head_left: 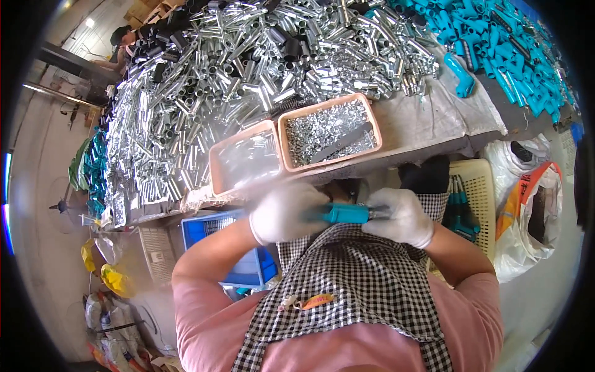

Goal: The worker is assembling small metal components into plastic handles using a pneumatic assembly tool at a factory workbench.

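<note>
In front of my apron I hold a teal plastic handle level between my hands. My left hand, in a white glove and smeared by motion, is closed around its left end. My right hand, also gloved in white, grips a metal piece at the right end. Most of that metal piece is hidden by my fingers. Just beyond my hands, a tan tray holds many tiny shiny metal parts and a dark flat strip. A second tan tray, beside it on the left, contains clear plastic-looking material.
Piled metal tubes cover the bench, with teal handles heaped at the far right. One teal handle lies apart on the cloth. Below are a blue crate, a cream basket and white sacks. Another person is at far left.
</note>
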`<control>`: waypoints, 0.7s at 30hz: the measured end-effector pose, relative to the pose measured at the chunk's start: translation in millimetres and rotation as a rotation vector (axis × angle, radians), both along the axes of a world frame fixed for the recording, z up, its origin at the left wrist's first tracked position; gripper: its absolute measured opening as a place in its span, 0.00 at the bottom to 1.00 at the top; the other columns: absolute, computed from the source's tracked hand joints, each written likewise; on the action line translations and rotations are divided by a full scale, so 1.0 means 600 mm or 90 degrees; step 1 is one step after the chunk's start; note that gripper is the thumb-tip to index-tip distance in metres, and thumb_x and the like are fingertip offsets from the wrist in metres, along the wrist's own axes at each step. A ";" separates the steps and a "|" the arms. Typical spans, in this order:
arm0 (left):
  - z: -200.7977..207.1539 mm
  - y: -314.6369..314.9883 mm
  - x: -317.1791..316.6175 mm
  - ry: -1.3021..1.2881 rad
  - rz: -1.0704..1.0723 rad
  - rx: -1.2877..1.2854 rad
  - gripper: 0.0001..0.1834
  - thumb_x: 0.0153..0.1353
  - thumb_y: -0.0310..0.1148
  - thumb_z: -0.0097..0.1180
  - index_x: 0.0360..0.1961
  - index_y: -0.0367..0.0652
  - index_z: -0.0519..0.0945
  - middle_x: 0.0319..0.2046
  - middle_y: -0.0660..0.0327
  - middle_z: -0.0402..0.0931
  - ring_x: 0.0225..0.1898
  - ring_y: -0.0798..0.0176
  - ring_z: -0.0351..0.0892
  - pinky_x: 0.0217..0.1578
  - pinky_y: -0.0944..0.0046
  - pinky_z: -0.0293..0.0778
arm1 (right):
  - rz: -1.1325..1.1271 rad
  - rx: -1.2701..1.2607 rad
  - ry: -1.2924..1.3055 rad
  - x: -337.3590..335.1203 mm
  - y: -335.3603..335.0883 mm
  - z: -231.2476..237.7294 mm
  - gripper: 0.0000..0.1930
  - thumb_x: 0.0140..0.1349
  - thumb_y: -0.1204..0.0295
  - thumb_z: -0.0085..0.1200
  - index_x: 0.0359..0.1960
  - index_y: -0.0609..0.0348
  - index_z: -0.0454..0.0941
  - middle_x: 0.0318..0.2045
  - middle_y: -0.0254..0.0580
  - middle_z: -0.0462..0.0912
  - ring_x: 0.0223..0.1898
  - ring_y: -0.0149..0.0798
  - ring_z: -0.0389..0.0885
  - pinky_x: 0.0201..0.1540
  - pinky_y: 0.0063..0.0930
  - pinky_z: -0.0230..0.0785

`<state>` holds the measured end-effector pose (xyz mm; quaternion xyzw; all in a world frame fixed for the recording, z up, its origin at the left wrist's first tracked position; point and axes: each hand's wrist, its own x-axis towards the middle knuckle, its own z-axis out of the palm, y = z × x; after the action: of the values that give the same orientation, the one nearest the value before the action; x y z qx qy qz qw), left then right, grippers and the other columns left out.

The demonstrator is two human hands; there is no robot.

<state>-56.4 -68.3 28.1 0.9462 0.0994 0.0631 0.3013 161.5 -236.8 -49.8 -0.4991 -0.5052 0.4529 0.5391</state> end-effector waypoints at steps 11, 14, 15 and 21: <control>-0.057 -0.009 -0.070 -0.103 0.053 -0.025 0.22 0.39 0.33 0.75 0.37 0.37 0.82 0.32 0.52 0.81 0.31 0.49 0.83 0.31 0.57 0.79 | 0.150 -0.153 -0.184 -0.036 0.053 0.025 0.28 0.44 0.66 0.75 0.45 0.68 0.81 0.40 0.53 0.85 0.41 0.41 0.86 0.47 0.30 0.76; -0.069 -0.003 -0.100 0.049 0.078 -0.123 0.22 0.44 0.38 0.72 0.40 0.39 0.83 0.32 0.53 0.80 0.33 0.51 0.81 0.36 0.55 0.77 | 0.120 -0.190 -0.033 -0.058 0.046 0.020 0.25 0.45 0.68 0.75 0.44 0.68 0.81 0.35 0.49 0.86 0.38 0.33 0.85 0.45 0.27 0.77; -0.084 -0.010 -0.110 0.010 0.085 -0.134 0.22 0.44 0.37 0.72 0.40 0.39 0.82 0.32 0.54 0.80 0.31 0.52 0.81 0.34 0.56 0.77 | 0.162 -0.184 -0.057 -0.057 0.048 0.012 0.25 0.45 0.65 0.75 0.43 0.69 0.82 0.35 0.51 0.86 0.37 0.36 0.86 0.44 0.28 0.77; -0.089 -0.024 -0.092 -0.106 0.066 -0.078 0.21 0.45 0.35 0.71 0.40 0.39 0.80 0.31 0.53 0.79 0.29 0.49 0.80 0.30 0.54 0.77 | 0.207 0.001 -0.315 -0.081 0.092 0.035 0.31 0.46 0.55 0.72 0.49 0.61 0.79 0.35 0.54 0.84 0.37 0.53 0.85 0.42 0.36 0.77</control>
<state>-111.6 -82.7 -25.5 0.9110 0.1268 0.1506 0.3623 113.1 -181.8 -29.1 -0.5068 -0.6946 0.3976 0.3204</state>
